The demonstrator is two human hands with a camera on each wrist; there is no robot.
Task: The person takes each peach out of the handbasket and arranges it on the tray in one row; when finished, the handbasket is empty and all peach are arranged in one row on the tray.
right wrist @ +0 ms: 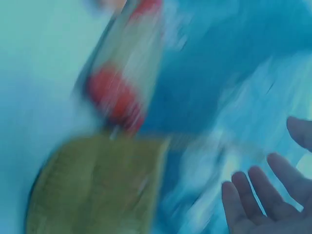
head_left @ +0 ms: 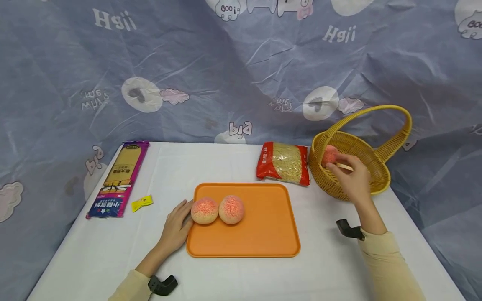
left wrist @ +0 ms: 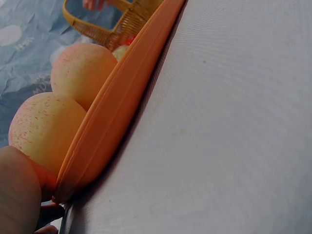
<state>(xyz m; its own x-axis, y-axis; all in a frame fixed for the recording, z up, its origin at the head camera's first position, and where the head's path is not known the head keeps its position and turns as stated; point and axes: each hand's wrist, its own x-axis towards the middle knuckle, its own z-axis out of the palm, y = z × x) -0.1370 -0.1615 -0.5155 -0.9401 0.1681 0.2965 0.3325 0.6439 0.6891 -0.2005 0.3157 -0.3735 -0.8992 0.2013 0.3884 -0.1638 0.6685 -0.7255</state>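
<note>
Head view, left fingers (head_left: 179, 212) straight, right fingers (head_left: 345, 158) parted at bun (head_left: 329, 154), hold unclear, basket handle (head_left: 405, 115), noodles (head_left: 288, 163) beside

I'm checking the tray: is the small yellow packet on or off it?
Off: the packet lies on the white table, left of the tray.

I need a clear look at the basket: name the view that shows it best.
The head view: the basket is sharp and fully in frame, though the right hand covers part. The left wrist view catches only part, cut off at the top; the right wrist view, just a blurred piece at lower left.
</note>
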